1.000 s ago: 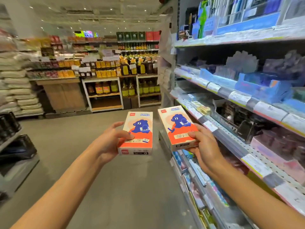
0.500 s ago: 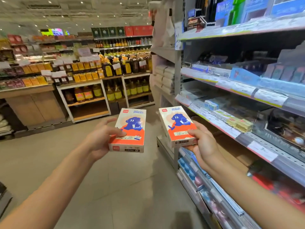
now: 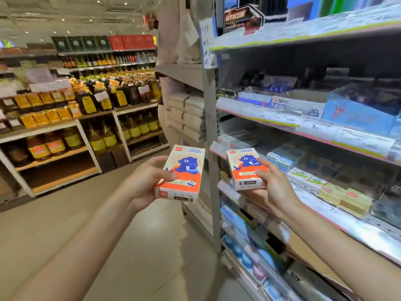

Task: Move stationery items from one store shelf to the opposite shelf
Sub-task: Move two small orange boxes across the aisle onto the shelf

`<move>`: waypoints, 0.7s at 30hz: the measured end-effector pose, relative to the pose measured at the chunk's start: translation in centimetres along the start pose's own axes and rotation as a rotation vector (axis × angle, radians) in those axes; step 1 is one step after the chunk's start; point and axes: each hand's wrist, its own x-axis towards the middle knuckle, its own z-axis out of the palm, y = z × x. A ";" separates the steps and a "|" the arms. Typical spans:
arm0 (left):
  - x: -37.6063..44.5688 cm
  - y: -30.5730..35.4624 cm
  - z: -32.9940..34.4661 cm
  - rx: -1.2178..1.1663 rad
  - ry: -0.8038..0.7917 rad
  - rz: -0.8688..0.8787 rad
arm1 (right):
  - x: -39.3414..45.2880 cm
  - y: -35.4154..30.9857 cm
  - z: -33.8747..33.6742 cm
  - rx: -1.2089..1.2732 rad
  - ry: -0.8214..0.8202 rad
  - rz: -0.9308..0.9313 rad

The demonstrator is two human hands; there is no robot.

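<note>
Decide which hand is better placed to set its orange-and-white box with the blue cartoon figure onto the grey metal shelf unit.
Right, probably. The right hand holds its orange-and-white box right in front of the grey metal shelf unit; the left hand holds its matching box out over the aisle floor.

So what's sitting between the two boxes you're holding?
Nothing is held there. In the head view the left box and right box are apart; through the gap shows only the grey shelf upright behind.

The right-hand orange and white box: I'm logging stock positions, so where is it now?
In the head view it sits right of centre: the orange and white box is gripped by the right hand, in front of the shelf edge, beside the left hand's matching box.
</note>
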 end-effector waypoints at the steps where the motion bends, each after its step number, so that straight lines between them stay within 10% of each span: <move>1: 2.0 0.5 -0.1 0.005 -0.018 -0.004 | 1.8 0.1 0.0 -0.050 0.026 -0.031; 21: 29.7 5.5 4.0 0.123 -0.532 -0.124 | 21.3 -0.3 0.0 -0.741 0.372 0.044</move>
